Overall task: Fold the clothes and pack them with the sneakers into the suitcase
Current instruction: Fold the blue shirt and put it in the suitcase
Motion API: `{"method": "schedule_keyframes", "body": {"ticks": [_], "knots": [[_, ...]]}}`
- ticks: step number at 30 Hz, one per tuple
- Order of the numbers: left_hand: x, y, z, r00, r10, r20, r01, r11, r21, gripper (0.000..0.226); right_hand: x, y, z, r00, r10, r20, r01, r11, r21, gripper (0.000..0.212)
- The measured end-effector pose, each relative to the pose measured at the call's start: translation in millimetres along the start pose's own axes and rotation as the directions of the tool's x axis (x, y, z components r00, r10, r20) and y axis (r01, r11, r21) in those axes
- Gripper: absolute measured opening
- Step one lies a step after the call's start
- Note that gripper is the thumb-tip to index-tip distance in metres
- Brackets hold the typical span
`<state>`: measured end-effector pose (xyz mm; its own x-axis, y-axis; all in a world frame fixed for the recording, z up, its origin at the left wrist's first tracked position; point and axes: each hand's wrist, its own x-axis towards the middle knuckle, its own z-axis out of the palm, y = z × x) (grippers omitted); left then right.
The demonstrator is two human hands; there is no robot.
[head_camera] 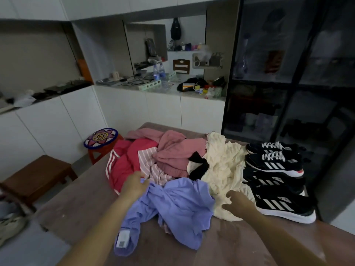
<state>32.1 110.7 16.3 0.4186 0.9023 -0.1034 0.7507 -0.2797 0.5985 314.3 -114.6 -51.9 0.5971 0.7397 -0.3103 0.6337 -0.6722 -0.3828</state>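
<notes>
A heap of unfolded clothes lies on the brown table (80,204): a lilac shirt (178,206) nearest me, a cream knit (224,169) to its right, a dusty-pink garment (176,150), a red one with white stripes (123,162) and a pink striped piece (153,167). Several black sneakers with white stripes (276,189) stand in a row along the table's right side. My left hand (134,186) grips the lilac shirt at its upper left edge. My right hand (237,203) rests on the cream knit with fingers loosely bent. No suitcase is in view.
A round patterned stool (100,138) and a brown wooden bench (36,175) stand left of the table. White cabinets with a cluttered counter (159,87) fill the back wall. A dark glass-fronted cabinet (288,73) rises behind the sneakers. A pale shoe (9,227) lies at far left.
</notes>
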Motion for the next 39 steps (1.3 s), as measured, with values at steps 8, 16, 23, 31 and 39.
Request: {"method": "schedule_keyframes", "body": {"ticks": [8,16,23,31,39], "knots": [[-66,25,97,0.933,0.116,0.340,-0.121,0.993,-0.007,0.033,9,-44,27,0.961,-0.274,-0.019,0.270,0.928,0.256,0.033],[-64,65,76,0.910,-0.074,0.408,0.327,0.734,-0.596,0.030,-18,-96,13,0.715,-0.687,0.130,0.574,0.683,0.451,0.017],[-50,71,43,0.981,0.115,0.156,-0.022,0.867,-0.498,0.036,-15,-100,-18,0.859,-0.485,-0.167,0.513,0.814,0.275,0.056],[-47,82,-50,0.967,0.248,0.050,-0.253,0.954,0.158,0.031,-7,-161,-73,0.869,-0.401,-0.291,0.379,0.916,-0.130,0.022],[-40,72,-105,0.970,0.193,-0.146,-0.122,0.913,0.390,0.021,-14,-183,-126,0.923,-0.296,-0.247,0.331,0.937,0.111,0.030]]}}
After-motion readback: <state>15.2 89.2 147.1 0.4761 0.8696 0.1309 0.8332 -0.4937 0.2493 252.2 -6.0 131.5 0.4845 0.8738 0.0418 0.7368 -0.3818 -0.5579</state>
